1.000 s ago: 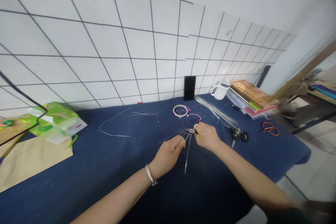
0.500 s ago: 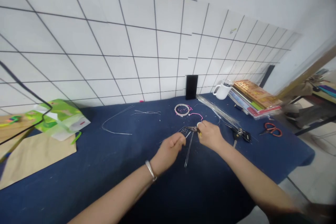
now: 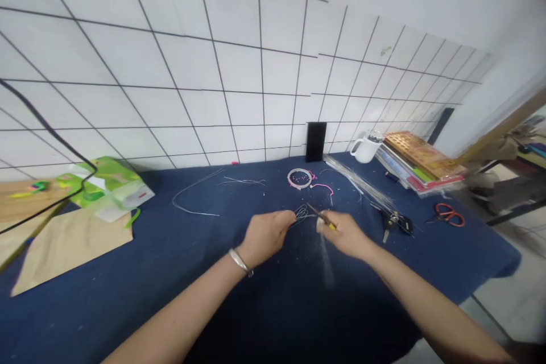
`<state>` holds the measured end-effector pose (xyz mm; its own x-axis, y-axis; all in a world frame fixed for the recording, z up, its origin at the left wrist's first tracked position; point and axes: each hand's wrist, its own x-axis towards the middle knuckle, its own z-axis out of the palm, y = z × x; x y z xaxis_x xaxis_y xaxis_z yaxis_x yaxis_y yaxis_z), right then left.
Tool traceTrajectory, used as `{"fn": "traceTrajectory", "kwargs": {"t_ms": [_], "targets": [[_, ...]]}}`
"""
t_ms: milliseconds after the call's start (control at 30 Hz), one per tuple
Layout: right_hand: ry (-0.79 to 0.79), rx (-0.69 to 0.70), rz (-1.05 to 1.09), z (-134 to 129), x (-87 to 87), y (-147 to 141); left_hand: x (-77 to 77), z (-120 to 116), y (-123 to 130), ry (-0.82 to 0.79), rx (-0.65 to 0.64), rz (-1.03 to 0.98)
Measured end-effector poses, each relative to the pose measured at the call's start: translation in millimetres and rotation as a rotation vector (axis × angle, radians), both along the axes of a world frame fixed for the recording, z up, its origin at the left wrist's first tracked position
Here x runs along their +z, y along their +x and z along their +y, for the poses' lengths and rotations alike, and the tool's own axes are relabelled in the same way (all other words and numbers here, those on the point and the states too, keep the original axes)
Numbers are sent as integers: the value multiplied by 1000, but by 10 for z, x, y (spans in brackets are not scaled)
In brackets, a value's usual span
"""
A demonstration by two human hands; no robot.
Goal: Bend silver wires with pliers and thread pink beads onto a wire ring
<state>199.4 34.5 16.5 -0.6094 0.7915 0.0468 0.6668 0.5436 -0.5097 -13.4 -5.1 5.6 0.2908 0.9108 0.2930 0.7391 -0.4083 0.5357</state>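
Note:
My left hand (image 3: 268,234), with a silver bangle at its wrist, is closed on a looped bundle of thin wire (image 3: 301,214). The loops stick out from its fingertips. To its right, my right hand (image 3: 343,233) grips pliers (image 3: 326,219) with a yellow handle, their dark tip pointing up and left near the loops. Blurred wire ends hang below my right hand. Behind the hands, a round white ring (image 3: 300,178) with small pink beads inside lies on the dark blue cloth, beside a pink cord (image 3: 323,186).
Loose wires (image 3: 243,181) lie at the back left. A straight wire bundle (image 3: 362,183), white mug (image 3: 365,149), books (image 3: 420,159), dark tools (image 3: 391,222) and red-handled scissors (image 3: 447,214) occupy the right. Brown paper (image 3: 74,244) and green packaging (image 3: 111,182) lie left.
The pliers' tip has swung up and away from the wire loops. My right hand has turned and shifted slightly right, and the hanging wire ends have moved right with it. The view has shifted slightly.

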Motion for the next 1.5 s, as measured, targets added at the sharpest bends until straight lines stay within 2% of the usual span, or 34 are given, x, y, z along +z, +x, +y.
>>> {"fn": "traceTrajectory", "kwargs": {"t_ms": [67,100,133,167,233,267,333,400,433,467,500,567,633,667,733,867,967,1033,1133,1167,1200,1233,1300,1367,1433,1500], "targets": [[362,-180,-169,175,60,37,83,-203,238,-169,23,-283],[474,-204,-230,235,93,48,117,-288,327,-274,42,-405],[548,-218,-264,262,123,51,140,-344,378,-381,0,-472],[572,-217,-260,252,147,46,149,-364,383,-398,-6,-484],[492,-191,-151,127,165,16,124,-287,267,-234,15,-368],[395,-159,-66,26,156,-5,94,-205,164,-108,-5,-235],[92,5,69,-184,104,-38,18,-19,-55,99,-60,55],[-193,159,124,-310,31,-37,-43,99,-186,168,-61,218],[-245,170,124,-314,0,-18,-55,110,-193,161,-63,243],[-225,139,109,-277,-22,14,-53,86,-158,135,-55,224],[-147,95,67,-205,-32,56,-37,34,-88,91,-49,168],[203,-103,-83,-6,-26,160,16,-116,105,-44,-44,-41],[467,-190,-254,170,-9,257,63,-247,272,-218,-60,-267],[532,-201,-308,223,-6,292,73,-283,318,-278,-63,-325],[572,-205,-354,254,-11,319,57,-280,324,-265,-40,-301],[467,-239,-271,160,-5,254,-73,-136,182,-46,9,69],[265,-240,-98,99,17,185,-159,-61,120,29,26,220],[19,-190,91,58,-7,151,-187,-14,78,64,18,270],[-466,-7,348,-18,-113,115,-197,92,-42,102,43,367],[-578,49,379,-35,-151,107,-196,126,-84,106,57,404],[-618,66,379,-40,-182,99,-193,150,-113,106,56,431],[-571,31,352,-28,-203,93,-188,158,-121,99,52,442],[-285,-145,236,49,-212,87,-168,119,-62,57,35,391],[-20,-341,165,179,-193,102,-131,18,72,-21,30,242],[-21,-456,268,319,-161,160,-83,-92,198,-116,31,32],[-173,-489,441,426,-117,275,-40,-138,229,-177,-17,-96]]}}
